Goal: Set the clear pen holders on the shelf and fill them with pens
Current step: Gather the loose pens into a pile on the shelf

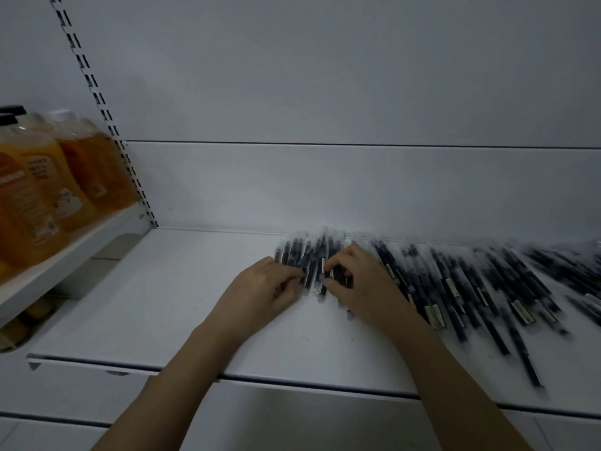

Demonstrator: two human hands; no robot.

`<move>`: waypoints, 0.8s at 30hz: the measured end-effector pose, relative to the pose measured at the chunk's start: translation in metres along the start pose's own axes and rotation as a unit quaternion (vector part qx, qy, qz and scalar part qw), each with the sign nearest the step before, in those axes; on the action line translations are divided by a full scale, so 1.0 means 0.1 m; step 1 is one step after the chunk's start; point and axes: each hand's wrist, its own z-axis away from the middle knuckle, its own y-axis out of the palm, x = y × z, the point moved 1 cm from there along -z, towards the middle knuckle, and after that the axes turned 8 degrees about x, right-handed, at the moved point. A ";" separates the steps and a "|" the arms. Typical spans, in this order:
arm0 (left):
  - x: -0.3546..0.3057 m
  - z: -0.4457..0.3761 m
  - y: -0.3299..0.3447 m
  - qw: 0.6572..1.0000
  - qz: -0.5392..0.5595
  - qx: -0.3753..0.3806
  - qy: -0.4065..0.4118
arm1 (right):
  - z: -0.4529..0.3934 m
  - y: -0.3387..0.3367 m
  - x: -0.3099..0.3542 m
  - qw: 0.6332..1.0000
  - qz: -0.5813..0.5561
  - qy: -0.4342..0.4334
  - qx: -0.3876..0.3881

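The pens (pixel 455 281) lay loose in a dark, blurred spread along the back of the white shelf (pixel 162 304), running from the middle out past the right edge of the view. Their long axes pointed roughly from the back wall toward the front lip, fanning rightward further along. No clear pen holder showed anywhere in view.

Both hands sat at the left end of that spread. The left hand (pixel 263 288) rested on the shelf with fingers curled, its fingertips pinching at the nearest pens. The right hand (pixel 361 278) lay over the pile just beside it, fingers curled around a few pens near their labelled ends. Blur made the exact count in either grip impossible to tell. The bulk of the pens stretched away from the right hand's side, so that hand was the nearer one for gathering more.

To the left, well apart on a neighbouring higher shelf, stood orange bottles (pixel 48 183). Nothing stood between the hands and the pens.
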 end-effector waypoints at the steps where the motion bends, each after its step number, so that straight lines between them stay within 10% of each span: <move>1: 0.00 0.00 0.00 1.000 0.000 -0.014 -0.012 | 0.00 0.02 -0.01 1.000 0.017 -0.005 -0.002; 12: 0.05 0.08 -0.16 0.982 -0.105 -0.150 0.040 | -0.04 0.05 -0.02 0.999 0.038 -0.003 -0.008; 24: 0.16 -0.04 0.09 0.979 0.019 0.154 -0.129 | 0.07 0.00 0.05 0.998 0.041 -0.010 0.042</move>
